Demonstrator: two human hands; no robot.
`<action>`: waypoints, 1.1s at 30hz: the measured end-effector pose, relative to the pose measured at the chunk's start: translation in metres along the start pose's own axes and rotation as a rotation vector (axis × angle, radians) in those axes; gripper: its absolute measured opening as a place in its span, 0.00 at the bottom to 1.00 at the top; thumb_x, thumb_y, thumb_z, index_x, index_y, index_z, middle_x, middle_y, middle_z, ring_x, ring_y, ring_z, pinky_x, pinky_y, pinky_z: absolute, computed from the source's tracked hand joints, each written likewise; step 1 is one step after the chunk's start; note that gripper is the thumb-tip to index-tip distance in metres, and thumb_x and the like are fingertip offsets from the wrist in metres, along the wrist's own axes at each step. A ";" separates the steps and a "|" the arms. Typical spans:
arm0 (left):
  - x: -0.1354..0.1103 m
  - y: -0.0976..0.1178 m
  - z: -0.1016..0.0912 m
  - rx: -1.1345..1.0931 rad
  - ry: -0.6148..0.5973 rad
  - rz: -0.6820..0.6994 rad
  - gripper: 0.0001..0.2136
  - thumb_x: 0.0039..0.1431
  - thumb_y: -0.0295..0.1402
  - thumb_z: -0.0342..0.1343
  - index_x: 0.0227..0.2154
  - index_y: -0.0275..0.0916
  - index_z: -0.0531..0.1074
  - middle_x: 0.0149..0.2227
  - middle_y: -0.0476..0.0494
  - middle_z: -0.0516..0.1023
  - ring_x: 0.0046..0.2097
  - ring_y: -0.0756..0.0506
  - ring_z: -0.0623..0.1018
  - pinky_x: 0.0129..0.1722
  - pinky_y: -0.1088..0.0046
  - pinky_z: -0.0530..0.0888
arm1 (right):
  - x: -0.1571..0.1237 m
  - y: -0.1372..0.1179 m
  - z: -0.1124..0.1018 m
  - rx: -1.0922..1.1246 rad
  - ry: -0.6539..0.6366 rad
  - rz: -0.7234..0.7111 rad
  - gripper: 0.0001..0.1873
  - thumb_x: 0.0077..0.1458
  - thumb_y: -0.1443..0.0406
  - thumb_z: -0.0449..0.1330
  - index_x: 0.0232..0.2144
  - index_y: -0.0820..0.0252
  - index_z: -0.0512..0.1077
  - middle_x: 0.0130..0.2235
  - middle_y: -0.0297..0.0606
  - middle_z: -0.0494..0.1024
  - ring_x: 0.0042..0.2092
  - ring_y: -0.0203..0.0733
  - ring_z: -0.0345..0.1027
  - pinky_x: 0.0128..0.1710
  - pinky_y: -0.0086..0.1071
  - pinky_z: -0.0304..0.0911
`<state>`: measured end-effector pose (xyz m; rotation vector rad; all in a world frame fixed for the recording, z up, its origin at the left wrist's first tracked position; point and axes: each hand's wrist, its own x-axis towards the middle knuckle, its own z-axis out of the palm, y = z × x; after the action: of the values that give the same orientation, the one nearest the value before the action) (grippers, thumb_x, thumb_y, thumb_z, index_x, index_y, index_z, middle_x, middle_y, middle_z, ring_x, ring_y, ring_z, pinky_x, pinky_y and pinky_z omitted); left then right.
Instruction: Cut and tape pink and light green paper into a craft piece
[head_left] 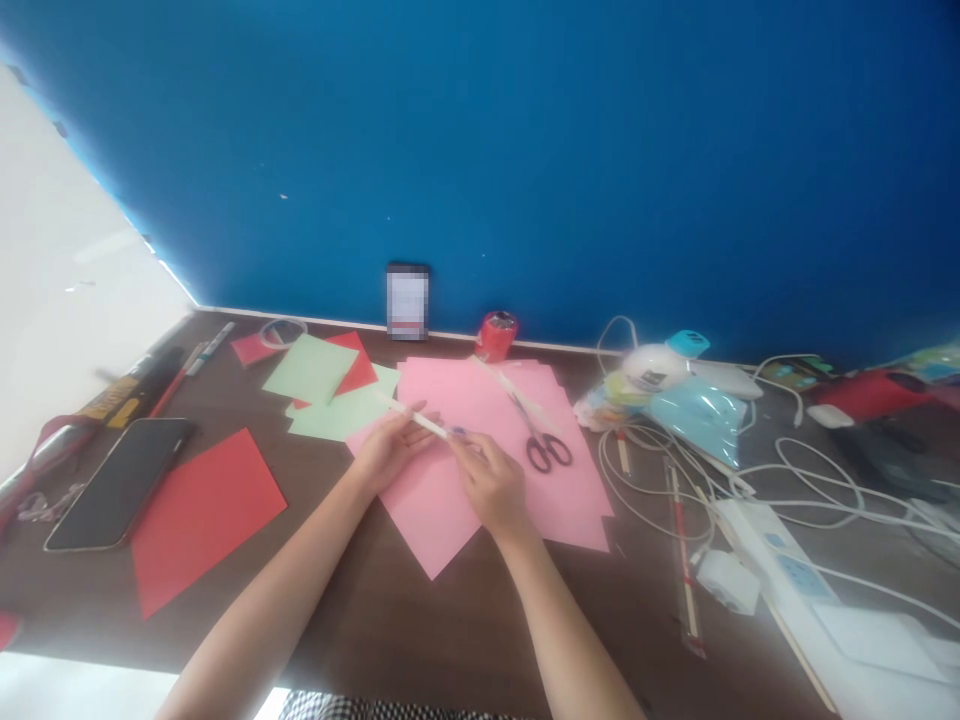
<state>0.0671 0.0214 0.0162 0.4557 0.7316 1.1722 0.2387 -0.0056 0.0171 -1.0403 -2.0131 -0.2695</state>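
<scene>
My left hand (391, 447) and my right hand (489, 482) meet over a stack of pink paper sheets (570, 480) on the dark wooden table (450, 640). Between them they hold a thin white rolled paper stick (421, 421), which runs from upper left to lower right. The left fingers cradle its middle. The right fingers pinch its near end. A pair of black-handled scissors (546, 445) lies on the pink paper just right of my right hand.
A black phone (118, 482) and red paper (202, 515) lie at left, green and red sheets (322, 385) behind. A red tape roll (496, 335) stands by the blue wall. White cables, a power strip (780, 560) and a glue gun (667, 368) crowd the right.
</scene>
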 end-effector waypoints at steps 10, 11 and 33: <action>0.001 0.006 -0.004 0.008 -0.026 0.005 0.22 0.57 0.36 0.52 0.55 0.37 0.60 0.44 0.33 0.76 0.47 0.40 0.75 0.53 0.57 0.66 | 0.006 -0.003 -0.008 -0.153 -0.009 -0.043 0.13 0.54 0.72 0.55 0.39 0.55 0.74 0.35 0.38 0.77 0.35 0.34 0.70 0.34 0.26 0.62; 0.001 0.006 -0.005 0.005 -0.029 0.006 0.23 0.57 0.36 0.52 0.55 0.37 0.60 0.44 0.33 0.75 0.47 0.40 0.75 0.53 0.57 0.66 | 0.006 -0.003 -0.008 -0.152 -0.010 -0.041 0.13 0.54 0.72 0.55 0.39 0.55 0.74 0.35 0.37 0.78 0.35 0.34 0.70 0.34 0.26 0.62; -0.004 -0.004 0.006 -0.012 -0.081 0.006 0.21 0.52 0.33 0.58 0.50 0.34 0.64 0.43 0.36 0.76 0.47 0.41 0.75 0.53 0.60 0.65 | 0.003 -0.003 -0.004 -0.193 -0.029 -0.033 0.13 0.54 0.74 0.54 0.37 0.56 0.74 0.36 0.36 0.78 0.36 0.35 0.69 0.35 0.27 0.60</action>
<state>0.0730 0.0161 0.0186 0.4928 0.6534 1.1570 0.2379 -0.0078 0.0224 -1.1357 -2.0628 -0.4764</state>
